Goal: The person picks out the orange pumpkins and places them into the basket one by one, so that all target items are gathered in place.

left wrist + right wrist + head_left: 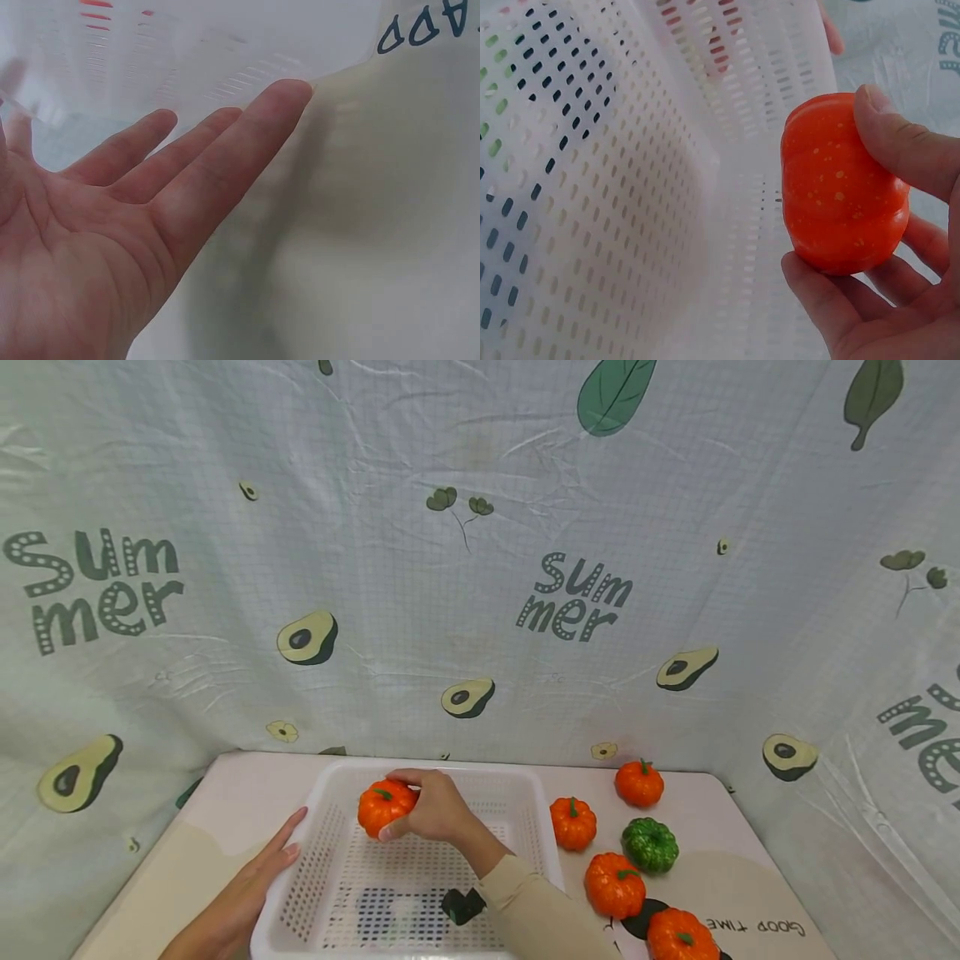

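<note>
My right hand [437,810] grips a small orange pumpkin [379,810] over the far left part of a white perforated plastic basket [303,881]. In the right wrist view, the thumb presses one side of the pumpkin [841,187] while the fingers curl round the other. A green stem shows on its top in the head view. My left hand [243,897] is at the outer left side of the basket, fingers extended. The left wrist view shows its palm turned up and the straight fingertips right at the basket wall [225,45].
Right of the basket sit several orange pumpkins, among them a near one [615,885] and a far one [639,783], plus a green pumpkin [650,845]. A small dark object [461,906] shows at the basket's floor. A patterned curtain [390,568] hangs behind the table [191,852].
</note>
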Motion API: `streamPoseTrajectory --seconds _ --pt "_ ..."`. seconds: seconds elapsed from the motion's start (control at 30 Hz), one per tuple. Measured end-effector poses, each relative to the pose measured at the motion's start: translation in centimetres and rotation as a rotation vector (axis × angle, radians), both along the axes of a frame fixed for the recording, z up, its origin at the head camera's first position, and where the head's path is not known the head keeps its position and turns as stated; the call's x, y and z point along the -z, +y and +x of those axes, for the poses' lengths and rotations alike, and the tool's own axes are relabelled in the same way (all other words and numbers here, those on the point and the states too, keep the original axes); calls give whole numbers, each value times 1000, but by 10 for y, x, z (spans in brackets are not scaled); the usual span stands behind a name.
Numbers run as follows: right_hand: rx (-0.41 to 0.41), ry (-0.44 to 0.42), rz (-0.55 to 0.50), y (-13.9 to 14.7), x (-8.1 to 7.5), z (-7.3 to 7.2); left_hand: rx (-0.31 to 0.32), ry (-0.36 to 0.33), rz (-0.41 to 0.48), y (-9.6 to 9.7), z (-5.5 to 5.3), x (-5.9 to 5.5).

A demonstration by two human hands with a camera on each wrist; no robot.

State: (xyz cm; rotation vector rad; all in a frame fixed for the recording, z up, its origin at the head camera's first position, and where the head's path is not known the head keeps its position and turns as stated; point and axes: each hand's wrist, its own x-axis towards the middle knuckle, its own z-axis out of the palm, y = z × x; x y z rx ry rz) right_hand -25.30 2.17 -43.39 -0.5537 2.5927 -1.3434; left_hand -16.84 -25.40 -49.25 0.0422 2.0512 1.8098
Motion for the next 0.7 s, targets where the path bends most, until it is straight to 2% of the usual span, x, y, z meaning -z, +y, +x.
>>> streamPoseTrajectory --seconds 0.2,0.33,0.7 --pt "-8 -36 -9 -3 1 -1 -1 4 -3 -1 0 -1" --pt "-29 -30 6 -4 1 -2 -11 18 -12 1 0 -2" --pt "-51 -51 1 -8 5 -2 36 26 19 -2 0 2"
